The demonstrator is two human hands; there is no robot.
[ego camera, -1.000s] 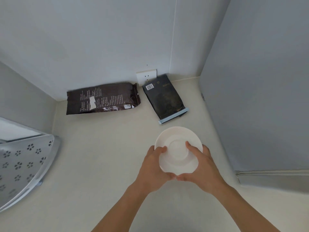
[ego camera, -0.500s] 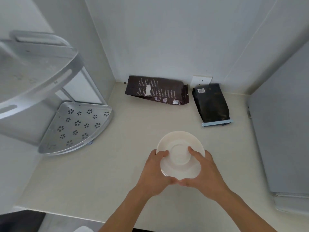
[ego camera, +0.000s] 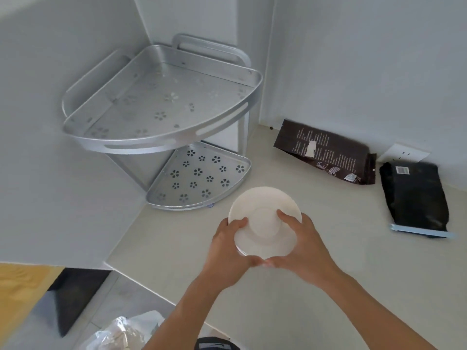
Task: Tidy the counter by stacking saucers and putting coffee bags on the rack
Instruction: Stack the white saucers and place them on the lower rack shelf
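Note:
A small stack of white saucers [ego camera: 262,210] is held above the counter between both hands. My left hand [ego camera: 227,246] grips its left rim and my right hand [ego camera: 303,246] grips its right rim, thumbs on top. A silver two-tier corner rack [ego camera: 161,137] stands at the back left, both shelves bare. A brown coffee bag [ego camera: 326,155] lies flat against the back wall. A black coffee bag [ego camera: 417,195] with a blue clip lies to its right.
The cream counter [ego camera: 353,261] ends in a front edge at the lower left, with floor and a crinkled plastic bag [ego camera: 118,334] below. A wall socket [ego camera: 404,154] sits behind the bags. Walls close in on the left and back.
The view has swung left, bringing the whole rack into sight. Both hands have kept their hold on the saucers and carried them leftward, closer to the rack's lower shelf.

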